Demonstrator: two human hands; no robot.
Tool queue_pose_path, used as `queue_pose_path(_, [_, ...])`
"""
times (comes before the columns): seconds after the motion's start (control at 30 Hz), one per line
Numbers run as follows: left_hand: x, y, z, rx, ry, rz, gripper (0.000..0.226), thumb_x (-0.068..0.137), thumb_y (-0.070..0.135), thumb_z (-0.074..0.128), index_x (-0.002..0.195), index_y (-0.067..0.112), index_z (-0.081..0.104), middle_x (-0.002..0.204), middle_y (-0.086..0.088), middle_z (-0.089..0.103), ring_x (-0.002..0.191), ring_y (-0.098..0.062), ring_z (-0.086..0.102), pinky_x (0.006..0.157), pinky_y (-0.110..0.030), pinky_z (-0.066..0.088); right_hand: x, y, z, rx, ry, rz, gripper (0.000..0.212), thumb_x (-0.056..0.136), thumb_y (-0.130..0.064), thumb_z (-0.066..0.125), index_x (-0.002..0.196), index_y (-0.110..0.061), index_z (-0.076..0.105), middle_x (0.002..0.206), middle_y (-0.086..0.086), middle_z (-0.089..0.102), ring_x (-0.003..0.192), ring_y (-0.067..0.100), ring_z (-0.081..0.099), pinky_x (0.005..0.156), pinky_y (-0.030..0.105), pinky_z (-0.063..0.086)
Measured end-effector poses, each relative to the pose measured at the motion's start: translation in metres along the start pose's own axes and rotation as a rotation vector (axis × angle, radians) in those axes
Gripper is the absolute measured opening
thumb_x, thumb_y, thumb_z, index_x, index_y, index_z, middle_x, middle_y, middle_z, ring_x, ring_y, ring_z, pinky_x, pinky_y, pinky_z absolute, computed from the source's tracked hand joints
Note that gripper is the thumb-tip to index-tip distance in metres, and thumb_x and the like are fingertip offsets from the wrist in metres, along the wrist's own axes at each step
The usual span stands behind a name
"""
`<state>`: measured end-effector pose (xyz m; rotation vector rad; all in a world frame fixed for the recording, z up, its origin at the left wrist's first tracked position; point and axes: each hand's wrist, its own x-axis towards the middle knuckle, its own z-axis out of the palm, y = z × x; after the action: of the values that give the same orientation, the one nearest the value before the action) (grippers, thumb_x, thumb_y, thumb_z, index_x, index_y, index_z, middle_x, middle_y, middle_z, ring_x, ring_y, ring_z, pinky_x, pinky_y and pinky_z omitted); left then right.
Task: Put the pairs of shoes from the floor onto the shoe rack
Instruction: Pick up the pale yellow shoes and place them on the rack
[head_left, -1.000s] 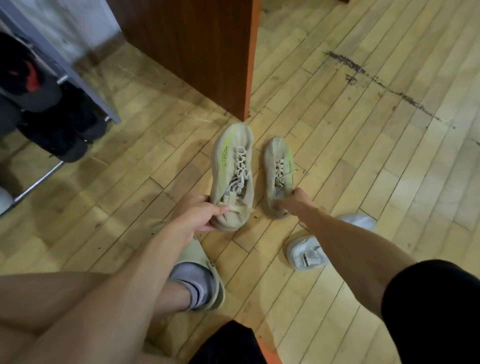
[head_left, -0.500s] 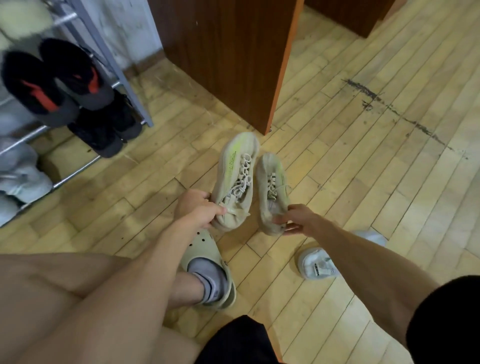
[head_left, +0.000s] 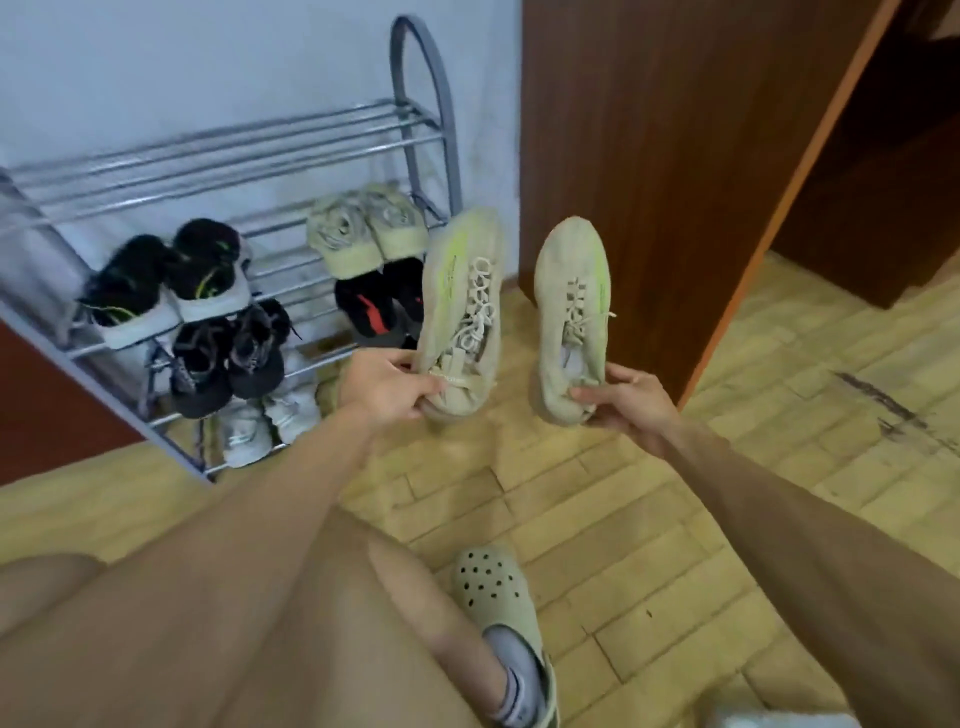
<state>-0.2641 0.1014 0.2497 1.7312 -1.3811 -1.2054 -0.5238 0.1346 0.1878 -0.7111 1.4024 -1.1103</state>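
A pair of beige sneakers with lime accents is held up in the air, toes pointing away from me. My left hand (head_left: 387, 384) grips the heel of the left sneaker (head_left: 462, 306). My right hand (head_left: 631, 400) grips the heel of the right sneaker (head_left: 571, 312). The metal shoe rack (head_left: 291, 140) stands against the wall just left of and beyond the sneakers. Its top shelf is bare. Lower shelves hold a beige pair (head_left: 363, 231), a black and white pair (head_left: 166, 280), a black pair with red (head_left: 379, 306), a dark pair (head_left: 228, 358) and a white pair (head_left: 265, 421).
A brown wooden cabinet (head_left: 675, 156) stands right of the rack, close behind the right sneaker. My foot in a beige clog (head_left: 493, 592) with a grey sock rests on the wooden floor (head_left: 649, 519). A white item (head_left: 779, 719) shows at the bottom edge.
Both sneakers have been lifted off the floor and carried up toward the rack. The view has swung up and left, so the whole rack now shows.
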Motion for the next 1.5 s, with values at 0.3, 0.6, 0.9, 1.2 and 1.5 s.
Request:
queue_pose_path(0.3, [0.042, 0.067, -0.114, -0.286, 0.246, 0.159, 0.04, 0.075, 0.014, 0.08, 0.111, 0.001, 0.067, 0.101, -0.014, 0.073, 0.082, -0.024, 0.073, 0.076, -0.04, 0.061, 0.025, -0.151, 0.112, -0.02, -0.14, -0.264, 0.053, 0.076, 0.005, 0.074, 0.125, -0.006, 0.06, 0.107, 0.011, 0.073, 0.088, 0.026, 0.074, 0.064, 0.034, 0.062])
queue_pose_path(0.6, [0.122, 0.121, -0.161, -0.507, 0.207, 0.122, 0.033, 0.079, 0.01, 0.075, 0.104, -0.005, 0.059, 0.096, -0.018, 0.068, 0.076, -0.026, 0.07, 0.06, -0.032, 0.061, 0.096, -0.253, 0.19, -0.174, -0.08, -0.358, 0.026, 0.076, -0.006, 0.079, 0.098, 0.0, 0.067, 0.093, 0.014, 0.072, 0.075, 0.025, 0.071, 0.054, 0.032, 0.061])
queue_pose_path(0.9, [0.209, 0.143, -0.166, -0.433, 0.138, 0.061, 0.031, 0.082, 0.012, 0.072, 0.104, -0.004, 0.058, 0.088, -0.016, 0.062, 0.066, -0.026, 0.067, 0.055, -0.031, 0.061, 0.182, -0.276, 0.231, -0.281, 0.025, -0.387, 0.014, 0.073, -0.01, 0.08, 0.075, -0.012, 0.067, 0.096, 0.013, 0.072, 0.086, 0.026, 0.072, 0.053, 0.031, 0.059])
queue_pose_path(1.2, [0.229, 0.14, -0.147, -0.433, 0.207, 0.056, 0.037, 0.087, 0.013, 0.066, 0.116, -0.006, 0.055, 0.089, -0.012, 0.059, 0.068, -0.026, 0.066, 0.049, -0.028, 0.059, 0.2, -0.268, 0.236, -0.357, 0.097, -0.441, 0.008, 0.08, -0.018, 0.072, 0.075, -0.019, 0.066, 0.085, 0.001, 0.065, 0.076, 0.022, 0.069, 0.062, 0.036, 0.062])
queue_pose_path(1.5, [0.225, 0.139, -0.135, -0.411, 0.332, 0.075, 0.032, 0.088, 0.013, 0.065, 0.114, -0.004, 0.06, 0.113, -0.019, 0.065, 0.065, -0.022, 0.067, 0.05, -0.028, 0.06, 0.197, -0.258, 0.248, -0.333, 0.196, -0.459, 0.019, 0.085, -0.023, 0.069, 0.09, -0.005, 0.073, 0.096, 0.014, 0.07, 0.08, 0.031, 0.072, 0.067, 0.044, 0.062])
